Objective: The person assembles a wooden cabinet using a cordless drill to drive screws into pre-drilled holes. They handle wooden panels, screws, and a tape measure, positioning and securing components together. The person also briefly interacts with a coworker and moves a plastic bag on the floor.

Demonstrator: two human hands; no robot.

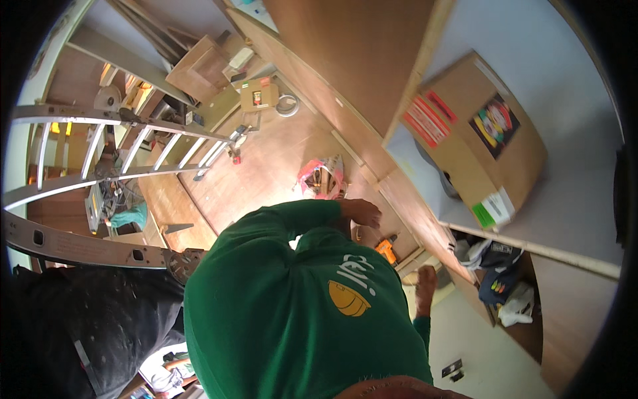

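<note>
Left hand [362, 211] curled, empty far as I can tell, over the orange drill [386, 251] lying on the floor. Right hand [425, 282] by the wood panel [405, 199], grip can't tell. Drill not yet picked up; panel work looks unstarted.

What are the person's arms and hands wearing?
Both arms are covered by long green sleeves of a green top with a yellow emblem and white lettering. The left hand and right hand are bare: no gloves.

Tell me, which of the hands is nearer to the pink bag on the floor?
Left. The left hand is just beside the pink bag; the right hand is farther off, beyond the orange drill.
</note>
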